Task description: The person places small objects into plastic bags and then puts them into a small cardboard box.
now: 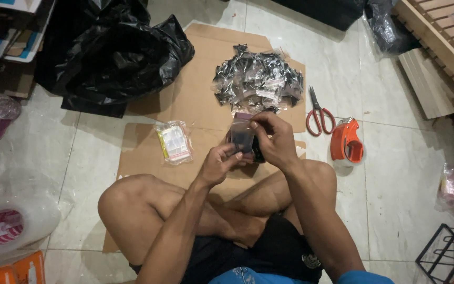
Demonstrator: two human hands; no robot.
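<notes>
Head view: you sit cross-legged on the floor [405, 173], both hands raised over the cardboard sheet [195, 100]. Left hand [219, 164] pinches the lower end of a small clear zip bag [243, 138] w/ a dark item inside; right hand [271, 141] grips its top edge by the seal. Bag sits just below the pile of filled bags [258, 80] on that sheet. Likely light, soft, slick film; best held by the edges, not the middle. Scissors [319, 113] and orange tape dispenser [347, 141] lie right of the pile.
</notes>
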